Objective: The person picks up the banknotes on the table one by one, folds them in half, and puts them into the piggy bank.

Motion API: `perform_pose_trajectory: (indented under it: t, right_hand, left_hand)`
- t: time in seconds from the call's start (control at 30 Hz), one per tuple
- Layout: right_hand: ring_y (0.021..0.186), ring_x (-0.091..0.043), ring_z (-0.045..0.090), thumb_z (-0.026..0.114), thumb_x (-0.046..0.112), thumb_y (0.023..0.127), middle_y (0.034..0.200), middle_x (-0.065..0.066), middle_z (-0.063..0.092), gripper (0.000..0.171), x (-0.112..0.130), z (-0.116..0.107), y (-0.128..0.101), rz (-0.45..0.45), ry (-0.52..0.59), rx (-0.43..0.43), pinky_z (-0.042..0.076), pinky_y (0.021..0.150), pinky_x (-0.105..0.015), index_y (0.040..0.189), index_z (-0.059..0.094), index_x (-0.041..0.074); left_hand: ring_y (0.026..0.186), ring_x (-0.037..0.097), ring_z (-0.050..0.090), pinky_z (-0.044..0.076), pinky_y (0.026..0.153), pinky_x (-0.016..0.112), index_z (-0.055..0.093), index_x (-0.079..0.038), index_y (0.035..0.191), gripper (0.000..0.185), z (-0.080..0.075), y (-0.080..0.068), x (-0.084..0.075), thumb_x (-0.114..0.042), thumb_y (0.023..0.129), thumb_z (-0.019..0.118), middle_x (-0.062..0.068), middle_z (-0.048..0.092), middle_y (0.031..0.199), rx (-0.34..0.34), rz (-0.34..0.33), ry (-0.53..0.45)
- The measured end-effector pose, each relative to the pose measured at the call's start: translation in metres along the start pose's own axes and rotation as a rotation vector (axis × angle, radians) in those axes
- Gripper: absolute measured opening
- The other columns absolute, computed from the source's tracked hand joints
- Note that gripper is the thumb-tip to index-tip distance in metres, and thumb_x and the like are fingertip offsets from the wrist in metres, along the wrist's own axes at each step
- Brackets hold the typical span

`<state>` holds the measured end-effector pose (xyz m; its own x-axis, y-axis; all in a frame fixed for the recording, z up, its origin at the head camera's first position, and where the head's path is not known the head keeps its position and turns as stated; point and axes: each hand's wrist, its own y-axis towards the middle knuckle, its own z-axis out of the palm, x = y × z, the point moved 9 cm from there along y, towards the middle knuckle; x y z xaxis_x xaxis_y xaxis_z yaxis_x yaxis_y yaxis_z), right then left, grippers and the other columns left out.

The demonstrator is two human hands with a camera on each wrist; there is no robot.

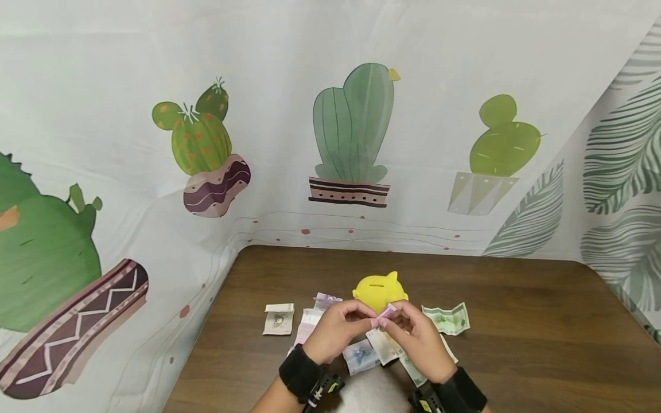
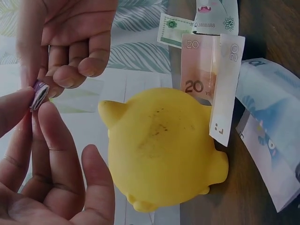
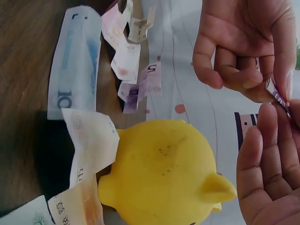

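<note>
Head view: a brown wood-grain tabletop [image 1: 542, 321] carries banknotes and a piggy bank. A white cloth backdrop [image 1: 439, 46] printed with cacti and leaves stands behind its far edge. Items are listed from left to right.

A pale banknote [image 1: 279, 324], creased across its upper part, lies near the tabletop's left edge. Next come a pink banknote [image 1: 307, 328] and, just beside it toward the far edge, a purple banknote [image 1: 327, 299]; the right wrist view shows the numeral 5 on the latter. The left hand [image 1: 334, 332] reaches in from the near edge and wears a black left wristband [image 1: 299, 373]. A blue banknote [image 1: 361, 357] lies between the two wrists.

The yellow piggy bank [image 1: 374, 288] stands at about mid-width, toward the tabletop's far edge, coin slot facing up. A small folded note [image 1: 387, 310], purple and white, is held above the tabletop on the near side of the piggy bank. The hands are together: the thumb and fingertips of each pinch the folded note.

A creased tan banknote [image 1: 381, 345] lies just beside the blue one; the left wrist view shows the numeral 20 on it. The right hand [image 1: 422, 344] wears a black right wristband [image 1: 462, 391]. A creased green banknote [image 1: 450, 320] lies rightmost, well apart from the tabletop's right edge.
</note>
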<state>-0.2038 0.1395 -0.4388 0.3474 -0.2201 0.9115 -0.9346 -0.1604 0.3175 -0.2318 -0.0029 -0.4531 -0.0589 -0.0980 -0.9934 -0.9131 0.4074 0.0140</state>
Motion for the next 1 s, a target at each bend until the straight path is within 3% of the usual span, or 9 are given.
perform_pose_trajectory:
  t: [0.37, 0.53, 0.7, 0.83, 0.9, 1.0]
  right_hand:
    - [0.089, -0.006, 0.069, 0.062, 0.006, 0.099, 0.100, -0.017, 0.065, 0.010, -0.004, 0.001, 0.005, -0.003, 0.122, 0.033, 0.061, 0.077, -0.028, 0.104, 0.058, -0.001]
    - [0.087, -0.006, 0.066, 0.062, 0.007, 0.099, 0.098, -0.013, 0.065, 0.008, -0.004, -0.004, 0.011, -0.008, 0.077, 0.020, 0.059, 0.075, -0.025, 0.104, 0.059, 0.001]
    - [0.090, -0.006, 0.068, 0.063, 0.009, 0.099, 0.099, -0.014, 0.067, 0.007, 0.000, -0.012, 0.022, -0.033, 0.030, -0.004, 0.059, 0.078, -0.025, 0.102, 0.059, 0.004]
    - [0.087, -0.009, 0.069, 0.065, 0.010, 0.098, 0.096, -0.009, 0.072, 0.005, 0.002, -0.022, 0.031, -0.062, -0.061, -0.054, 0.058, 0.069, -0.024, 0.101, 0.062, 0.009]
    - [0.085, -0.013, 0.068, 0.065, 0.012, 0.098, 0.096, -0.006, 0.073, 0.004, 0.002, -0.025, 0.036, -0.073, -0.105, -0.075, 0.055, 0.063, -0.023, 0.101, 0.063, 0.011]
    - [0.085, -0.020, 0.068, 0.065, 0.012, 0.099, 0.097, -0.005, 0.074, 0.003, 0.000, -0.027, 0.044, -0.084, -0.138, -0.091, 0.054, 0.066, -0.021, 0.101, 0.063, 0.011]
  left_hand:
    - [0.085, 0.008, 0.062, 0.053, 0.076, 0.021, 0.073, -0.002, 0.105, 0.017, -0.001, 0.004, 0.005, -0.007, 0.089, 0.072, 0.016, 0.072, 0.103, -0.015, 0.020, -0.024]
    - [0.088, 0.010, 0.064, 0.054, 0.079, 0.021, 0.071, -0.001, 0.110, 0.021, -0.003, 0.006, 0.005, -0.003, 0.089, 0.070, 0.018, 0.072, 0.106, -0.032, 0.034, -0.040]
    - [0.093, 0.015, 0.065, 0.059, 0.086, 0.029, 0.066, 0.004, 0.119, 0.028, -0.008, 0.008, 0.006, -0.005, 0.092, 0.067, 0.010, 0.068, 0.104, -0.069, 0.020, -0.137]
    - [0.091, 0.015, 0.064, 0.060, 0.089, 0.037, 0.063, 0.007, 0.121, 0.031, -0.011, 0.008, 0.008, -0.007, 0.093, 0.066, 0.005, 0.064, 0.102, -0.094, -0.002, -0.192]
    - [0.095, 0.018, 0.065, 0.059, 0.091, 0.039, 0.064, 0.006, 0.121, 0.031, -0.012, 0.008, 0.009, -0.009, 0.094, 0.066, 0.008, 0.066, 0.105, -0.101, -0.012, -0.179]
    - [0.104, 0.025, 0.066, 0.057, 0.096, 0.043, 0.066, 0.003, 0.121, 0.030, -0.011, 0.007, 0.010, -0.012, 0.096, 0.064, 0.018, 0.068, 0.113, -0.099, -0.020, -0.141]
